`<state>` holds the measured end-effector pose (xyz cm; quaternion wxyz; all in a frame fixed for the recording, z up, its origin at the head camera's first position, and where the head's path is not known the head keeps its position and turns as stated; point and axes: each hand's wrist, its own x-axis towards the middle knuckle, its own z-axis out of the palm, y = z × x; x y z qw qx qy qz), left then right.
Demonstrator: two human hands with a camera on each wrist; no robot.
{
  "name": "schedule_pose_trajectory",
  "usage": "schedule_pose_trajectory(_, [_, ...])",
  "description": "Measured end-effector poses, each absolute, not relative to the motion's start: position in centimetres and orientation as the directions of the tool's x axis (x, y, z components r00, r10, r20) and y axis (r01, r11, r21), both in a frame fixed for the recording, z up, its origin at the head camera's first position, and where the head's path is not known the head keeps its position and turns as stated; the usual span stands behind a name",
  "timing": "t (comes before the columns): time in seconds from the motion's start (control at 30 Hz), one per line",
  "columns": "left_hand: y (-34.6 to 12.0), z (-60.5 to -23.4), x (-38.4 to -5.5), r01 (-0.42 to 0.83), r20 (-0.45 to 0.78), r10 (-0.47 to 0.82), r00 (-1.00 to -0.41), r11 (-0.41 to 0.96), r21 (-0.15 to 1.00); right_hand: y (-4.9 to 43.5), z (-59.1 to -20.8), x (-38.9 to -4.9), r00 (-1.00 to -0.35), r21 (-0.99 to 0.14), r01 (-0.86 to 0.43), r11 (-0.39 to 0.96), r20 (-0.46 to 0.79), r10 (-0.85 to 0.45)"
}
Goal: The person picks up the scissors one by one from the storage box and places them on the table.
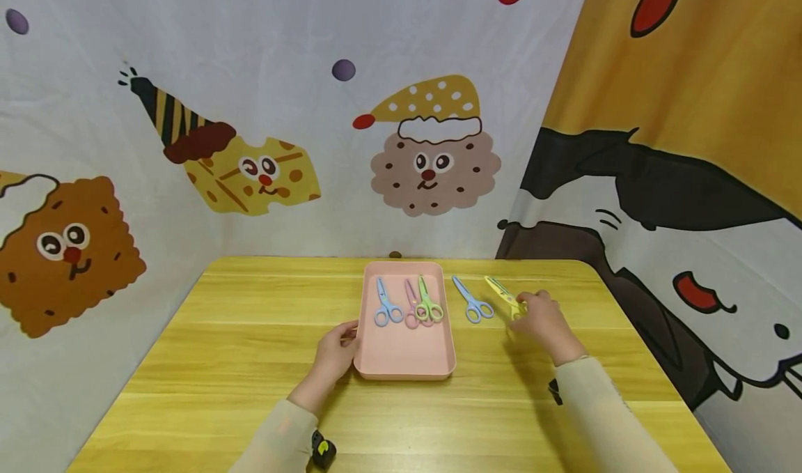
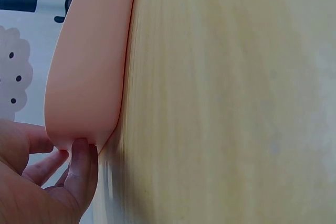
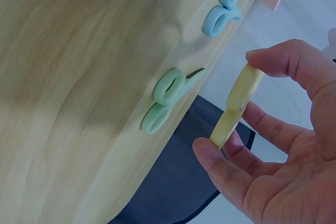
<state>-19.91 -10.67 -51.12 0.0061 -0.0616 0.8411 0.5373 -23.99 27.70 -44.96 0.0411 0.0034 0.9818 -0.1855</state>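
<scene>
My right hand (image 1: 544,325) holds yellow scissors (image 3: 245,87) by the handle loops, pinched between thumb and fingertips, above the table's right side. Just beyond them in the right wrist view, green scissors (image 3: 169,93) lie on the table; in the head view they are mostly hidden. Light blue scissors (image 1: 473,301) lie between the tray and this hand. My left hand (image 1: 336,351) grips the left side of a pink tray (image 1: 406,367), thumb and fingers at its wall. Inside the tray are blue scissors (image 1: 387,304), pink scissors (image 1: 410,313) and green scissors (image 1: 429,307), the last two overlapping.
The wooden table (image 1: 250,361) carries the tray near its far edge. Behind it hangs a printed cloth (image 1: 282,55) with cartoon figures, continuing along the right side.
</scene>
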Motion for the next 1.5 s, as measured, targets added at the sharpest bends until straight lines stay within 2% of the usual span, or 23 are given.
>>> schedule_pose_trajectory(0.77, [-10.7,-51.5,-20.0,-0.113,-0.078,-0.101,-0.992,0.417,0.902,30.6,-44.9,-24.5,-0.991,-0.365,0.091,0.927,-0.125,0.048])
schedule_pose_trajectory(1.17, [-10.8,-51.6,-20.1,-0.11,-0.076,-0.099,-0.992,0.41,0.906,32.4,-45.2,-24.9,-0.992,-0.365,0.102,0.925,-0.105,0.068])
schedule_pose_trajectory(1.5, [-10.8,-51.8,-20.2,-0.065,-0.03,-0.091,-0.995,0.407,0.911,33.7,-45.8,-25.1,-0.989,-0.357,0.136,0.924,-0.105,0.105])
